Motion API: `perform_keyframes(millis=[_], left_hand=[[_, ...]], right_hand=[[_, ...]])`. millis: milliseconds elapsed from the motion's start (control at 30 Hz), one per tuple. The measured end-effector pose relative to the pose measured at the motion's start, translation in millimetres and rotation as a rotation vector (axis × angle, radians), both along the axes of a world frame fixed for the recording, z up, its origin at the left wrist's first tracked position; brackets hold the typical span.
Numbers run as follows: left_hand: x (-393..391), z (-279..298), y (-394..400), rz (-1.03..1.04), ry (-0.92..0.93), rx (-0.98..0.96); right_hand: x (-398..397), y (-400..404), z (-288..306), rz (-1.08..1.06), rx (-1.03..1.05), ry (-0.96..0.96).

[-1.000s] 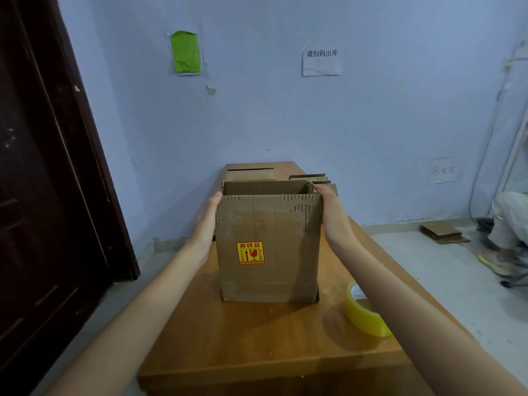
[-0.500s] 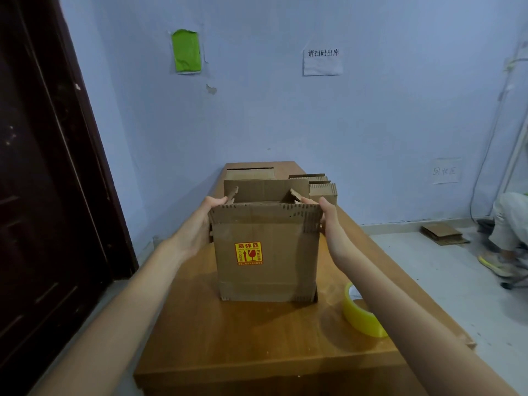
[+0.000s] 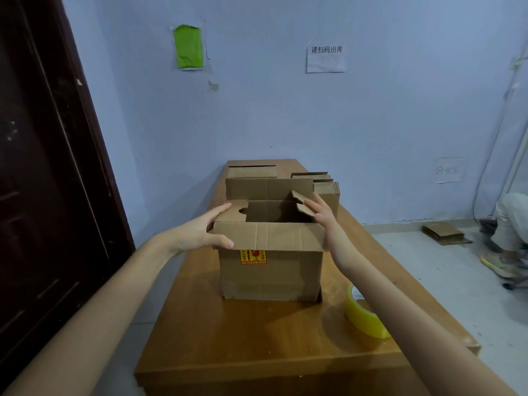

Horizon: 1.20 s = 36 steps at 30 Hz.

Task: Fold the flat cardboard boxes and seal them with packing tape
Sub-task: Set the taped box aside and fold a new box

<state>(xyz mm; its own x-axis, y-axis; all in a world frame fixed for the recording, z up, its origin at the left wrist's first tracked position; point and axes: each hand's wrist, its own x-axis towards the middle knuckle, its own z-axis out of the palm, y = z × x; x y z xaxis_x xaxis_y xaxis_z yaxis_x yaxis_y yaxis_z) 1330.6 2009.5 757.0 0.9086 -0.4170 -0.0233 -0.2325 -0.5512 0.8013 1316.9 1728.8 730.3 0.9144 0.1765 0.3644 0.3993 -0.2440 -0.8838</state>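
One upright cardboard box [image 3: 270, 270] stands mid-table [image 3: 228, 338] before me, one yellow tape roll [image 3: 364, 317] just right of it, and more brown cartons [image 3: 325, 184] behind. My left hand [image 3: 200, 234] lies flat on the left top flap, thumb pinching the front flap's corner. My right hand [image 3: 324, 221] presses straight fingers on the torn, corrugated right flap. A red-and-yellow sticker [image 3: 253, 256] marks the front.
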Motion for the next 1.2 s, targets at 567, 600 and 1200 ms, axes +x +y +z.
perform_keyframes(millis=[567,600,1200], left_hand=[[0.0,-8.3,18.2,-0.036,0.206,-0.510],[-0.3,-8.8,18.3,-0.060,0.184,-0.494],[-7.0,11.6,-28.6,0.504,-0.018,-0.356]], right_hand=[[2.9,-46.9,5.1,0.164,-0.142,-0.012],[2.6,-44.8,5.5,0.141,-0.122,-0.022],[26.3,-35.4,42.9,-0.068,-0.251,0.300]])
